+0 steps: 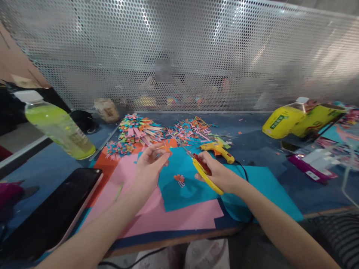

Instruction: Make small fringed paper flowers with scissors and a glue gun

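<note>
My left hand pinches a small piece of orange paper above the sheets. In my right hand is a pair of scissors with yellow and dark red handles, its blades pointing up and left toward the orange paper. Below and between the hands, a small orange and pink paper flower lies on a blue paper sheet. Pink paper and orange paper lie under it. A yellow glue gun rests just beyond my right hand.
Fringed multicoloured paper bundles and a heap of paper scraps lie toward the perforated metal screen. A drink bottle and a black phone are at left. A yellow bottle and a purple device are at right.
</note>
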`<action>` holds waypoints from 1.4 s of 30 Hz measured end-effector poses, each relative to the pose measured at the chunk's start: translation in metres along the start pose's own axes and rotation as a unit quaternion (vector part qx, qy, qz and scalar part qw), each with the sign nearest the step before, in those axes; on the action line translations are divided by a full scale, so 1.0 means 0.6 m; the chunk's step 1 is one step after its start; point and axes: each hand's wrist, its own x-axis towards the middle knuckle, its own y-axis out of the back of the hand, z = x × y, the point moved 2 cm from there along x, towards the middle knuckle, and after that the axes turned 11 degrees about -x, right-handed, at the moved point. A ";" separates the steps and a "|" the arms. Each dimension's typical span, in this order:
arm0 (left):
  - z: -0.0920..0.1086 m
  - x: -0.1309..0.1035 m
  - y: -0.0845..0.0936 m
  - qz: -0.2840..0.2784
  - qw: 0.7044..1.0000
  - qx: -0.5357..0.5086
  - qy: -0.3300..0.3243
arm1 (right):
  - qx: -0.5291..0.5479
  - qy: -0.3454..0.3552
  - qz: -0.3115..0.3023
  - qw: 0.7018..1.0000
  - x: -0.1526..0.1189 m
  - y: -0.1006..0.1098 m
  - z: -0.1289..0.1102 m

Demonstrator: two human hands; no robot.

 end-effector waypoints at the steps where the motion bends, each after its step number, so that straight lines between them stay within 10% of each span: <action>1: 0.000 0.000 0.000 -0.003 1.000 0.004 0.000 | 0.008 0.000 -0.005 1.000 -0.001 0.002 -0.005; 42: 0.006 0.001 0.000 -0.031 0.999 0.013 0.013 | -0.082 0.030 -0.030 0.996 -0.002 0.036 -0.003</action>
